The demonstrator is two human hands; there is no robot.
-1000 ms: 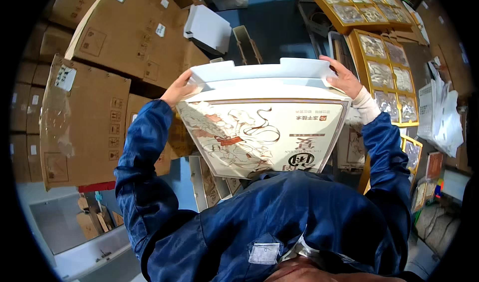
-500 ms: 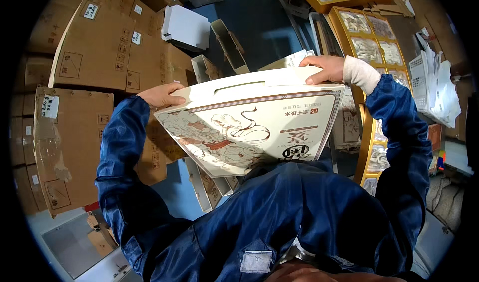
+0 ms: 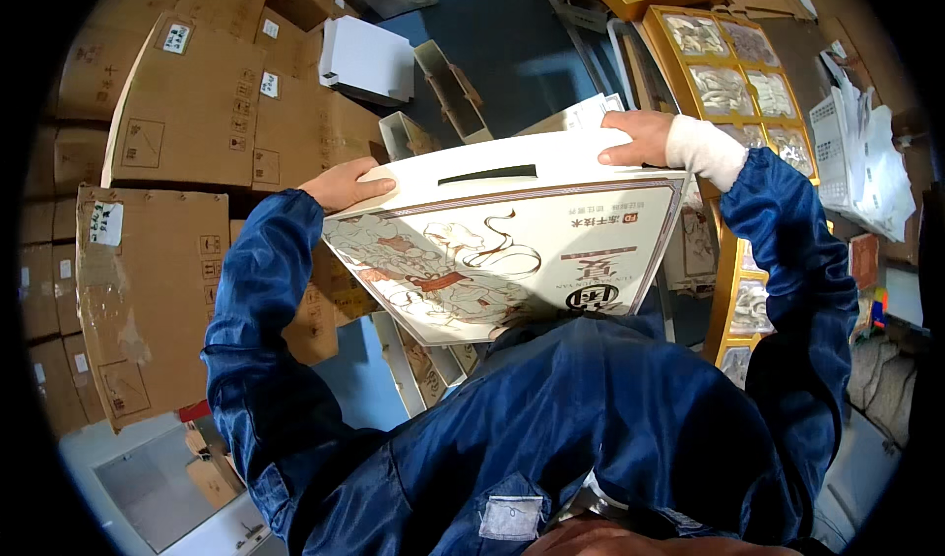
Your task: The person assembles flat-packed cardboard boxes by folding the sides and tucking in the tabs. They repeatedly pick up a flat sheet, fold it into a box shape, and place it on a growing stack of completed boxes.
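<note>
A cream gift box (image 3: 492, 251), printed with flowers and figures in brown and red, is held upright against my chest. Its narrow top side faces away from me and has a dark handle slot. My left hand (image 3: 349, 184) grips the top's left corner, thumb over the edge. At the right end, my right hand (image 3: 638, 140) holds the same side with its thumb on the top and fingers mostly behind it. The lower edge of the box meets my blue jacket.
Stacked brown cartons (image 3: 187, 113) rise on the left. On the right are yellow trays (image 3: 753, 89) of packed dried food and a white basket (image 3: 837, 153) with plastic bags. Open box sleeves (image 3: 451, 92) and a white stack (image 3: 366, 59) stand beyond the gift box.
The gift box has shifted slightly right, and its handle slot now shows as a dark opening. My left hand has moved a little right with it; both hands keep their hold.
</note>
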